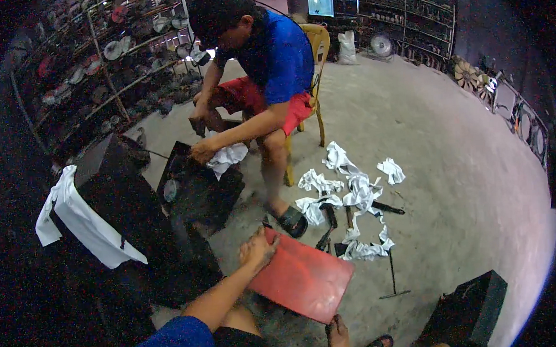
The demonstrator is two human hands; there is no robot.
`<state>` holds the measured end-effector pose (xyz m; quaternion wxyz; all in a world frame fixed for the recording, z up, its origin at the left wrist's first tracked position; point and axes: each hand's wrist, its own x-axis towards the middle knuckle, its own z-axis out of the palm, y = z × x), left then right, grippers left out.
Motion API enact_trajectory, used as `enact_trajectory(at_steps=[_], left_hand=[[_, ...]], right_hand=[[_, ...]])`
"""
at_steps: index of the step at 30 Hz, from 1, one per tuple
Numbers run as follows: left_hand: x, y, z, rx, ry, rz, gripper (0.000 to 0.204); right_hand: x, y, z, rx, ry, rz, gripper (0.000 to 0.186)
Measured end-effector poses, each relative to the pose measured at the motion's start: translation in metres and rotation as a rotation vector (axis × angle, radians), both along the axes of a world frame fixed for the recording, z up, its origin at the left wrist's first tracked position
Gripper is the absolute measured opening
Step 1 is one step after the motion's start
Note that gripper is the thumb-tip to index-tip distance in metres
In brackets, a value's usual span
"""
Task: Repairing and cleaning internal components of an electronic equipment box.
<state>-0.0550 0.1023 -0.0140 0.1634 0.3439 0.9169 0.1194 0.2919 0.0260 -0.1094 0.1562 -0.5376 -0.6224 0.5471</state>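
Note:
A flat red rectangular panel (304, 274) lies tilted in front of me, its underside hidden. My left hand (258, 252) is closed on its upper left edge, fingers darkened with grime. At the panel's lower corner, my right hand (338, 336) shows only in part, its fingers closed against the edge. Just beyond the panel, crumpled white cloths (362, 188) and several dark hand tools lie on the floor. Among these, a thin T-shaped bar (393, 274) lies nearest to me.
Across from me, a person in a blue shirt (282, 55) sits on a yellow chair (317, 41), holding a white cloth (229, 157) over a dark box-like object (198, 192). White fabric (88, 222) drapes over dark bulk at left. A black box (464, 314) stands lower right. Loaded shelves line the walls.

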Motion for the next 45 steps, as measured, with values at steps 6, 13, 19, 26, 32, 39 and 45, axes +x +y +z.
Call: enact_trajectory(at_steps=[6,13,19,26,32,39,45], left_hand=[[-0.002,0.005,-0.005,0.013,-0.09,-0.029,0.075],[-0.003,0.007,-0.018,0.037,0.082,-0.078,0.073],[-0.019,-0.001,-0.031,0.081,0.056,-0.062,0.073],[-0.006,0.005,-0.028,0.129,0.051,-0.098,0.073],[-0.018,0.006,-0.046,0.085,-0.015,-0.078,0.075],[0.006,0.007,-0.012,0.11,0.059,-0.047,0.076],[0.003,0.003,0.007,0.062,0.027,-0.071,0.075]], right_hand=[[0.006,-0.002,-0.026,-0.046,0.018,-0.049,0.033],[0.002,-0.004,-0.019,0.073,0.11,-0.127,0.04],[-0.009,0.0,0.004,-0.031,-0.132,-0.106,0.04],[0.032,-0.007,-0.128,-0.09,0.073,-0.118,0.042],[0.01,-0.007,-0.039,0.366,-0.073,0.02,0.043],[0.019,0.002,-0.063,-0.269,0.354,-0.156,0.032],[0.013,0.002,-0.057,0.7,0.166,0.099,0.03]])
